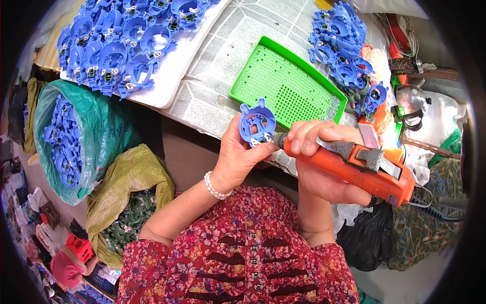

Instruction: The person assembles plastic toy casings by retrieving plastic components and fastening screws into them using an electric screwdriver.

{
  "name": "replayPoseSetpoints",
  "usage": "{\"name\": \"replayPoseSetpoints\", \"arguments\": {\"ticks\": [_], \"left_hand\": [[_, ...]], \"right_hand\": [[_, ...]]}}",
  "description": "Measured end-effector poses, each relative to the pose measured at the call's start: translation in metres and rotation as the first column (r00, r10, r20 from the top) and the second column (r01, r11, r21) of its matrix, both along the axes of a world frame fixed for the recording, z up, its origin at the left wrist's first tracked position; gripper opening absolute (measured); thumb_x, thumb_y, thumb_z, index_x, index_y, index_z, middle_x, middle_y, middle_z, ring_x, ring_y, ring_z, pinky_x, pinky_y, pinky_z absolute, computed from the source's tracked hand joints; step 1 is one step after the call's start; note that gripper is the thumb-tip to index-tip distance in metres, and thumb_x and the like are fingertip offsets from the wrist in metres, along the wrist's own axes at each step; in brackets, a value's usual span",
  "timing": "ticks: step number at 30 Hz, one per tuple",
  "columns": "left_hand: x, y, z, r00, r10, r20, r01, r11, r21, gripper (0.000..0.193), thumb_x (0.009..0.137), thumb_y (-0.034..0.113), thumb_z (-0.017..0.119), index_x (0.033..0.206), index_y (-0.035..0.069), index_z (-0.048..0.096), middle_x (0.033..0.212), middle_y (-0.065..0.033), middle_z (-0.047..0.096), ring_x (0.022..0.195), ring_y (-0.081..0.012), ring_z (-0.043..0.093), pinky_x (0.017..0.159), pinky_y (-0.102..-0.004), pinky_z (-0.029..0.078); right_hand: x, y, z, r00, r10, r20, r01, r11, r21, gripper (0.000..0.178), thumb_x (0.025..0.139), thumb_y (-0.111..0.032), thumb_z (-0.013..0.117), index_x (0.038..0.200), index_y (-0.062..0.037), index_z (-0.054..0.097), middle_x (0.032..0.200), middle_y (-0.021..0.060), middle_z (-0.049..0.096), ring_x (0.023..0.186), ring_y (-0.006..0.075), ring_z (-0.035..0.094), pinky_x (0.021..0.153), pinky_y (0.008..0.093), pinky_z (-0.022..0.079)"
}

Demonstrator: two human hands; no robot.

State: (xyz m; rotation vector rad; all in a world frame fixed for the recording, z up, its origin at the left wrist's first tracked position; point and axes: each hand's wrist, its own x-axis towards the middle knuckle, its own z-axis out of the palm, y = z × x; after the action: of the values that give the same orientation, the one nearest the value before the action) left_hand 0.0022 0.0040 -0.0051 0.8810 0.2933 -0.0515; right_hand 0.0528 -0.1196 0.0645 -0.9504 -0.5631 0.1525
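Between the thumb and fingers of my left hand [235, 154] is a round blue plastic part [258, 117] with two small ears on top. My right hand [324, 172] is wrapped round an orange electric screwdriver [354, 175], which has grey tape on its body and a cord at its back end. The screwdriver's tip meets the lower edge of the blue part, close to my left thumb. Whether a screw sits under the tip is too small to tell. Just beyond the blue part lies a green perforated tray [276, 63], with small shiny pieces gathered in its right corner.
Many similar blue parts cover a white board [169, 86] at the far left; another pile [339, 38] lies at the far right. Left of the table stand a green plastic bag [109, 137] of blue parts and a yellow sack [114, 195]. Black bags [367, 238] rest at the right.
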Motion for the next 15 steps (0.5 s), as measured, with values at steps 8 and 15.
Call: {"name": "replayPoseSetpoints", "arguments": {"ticks": [8,15], "left_hand": [[-0.0027,-0.0039,0.0057,0.998,0.009,-0.056,-0.007,0.999,0.037,0.037,0.078,-0.003,0.064,0.109,0.006,0.045,0.094,-0.0023,0.058,0.076,-0.0078,0.058,0.059,-0.0229,0.054],[-0.0028,-0.0041,0.0044,0.999,-0.002,-0.032,0.003,0.999,0.033,0.034,0.079,-0.002,0.063,0.108,0.006,0.046,0.094,-0.0024,0.058,0.077,-0.0075,0.058,0.06,-0.023,0.054]], "right_hand": [[-0.0048,0.0014,-0.0009,0.995,-0.052,0.088,0.055,0.998,-0.03,0.083,0.067,-0.073,0.057,0.108,-0.0013,0.053,0.081,0.0098,0.056,0.073,0.0232,0.053,0.07,0.0371,0.043],[-0.0062,-0.0007,-0.0016,0.987,-0.061,0.146,0.069,0.996,-0.051,0.087,0.065,-0.078,0.053,0.11,-0.0031,0.052,0.078,0.0078,0.056,0.069,0.0216,0.053,0.064,0.0358,0.043]]}}
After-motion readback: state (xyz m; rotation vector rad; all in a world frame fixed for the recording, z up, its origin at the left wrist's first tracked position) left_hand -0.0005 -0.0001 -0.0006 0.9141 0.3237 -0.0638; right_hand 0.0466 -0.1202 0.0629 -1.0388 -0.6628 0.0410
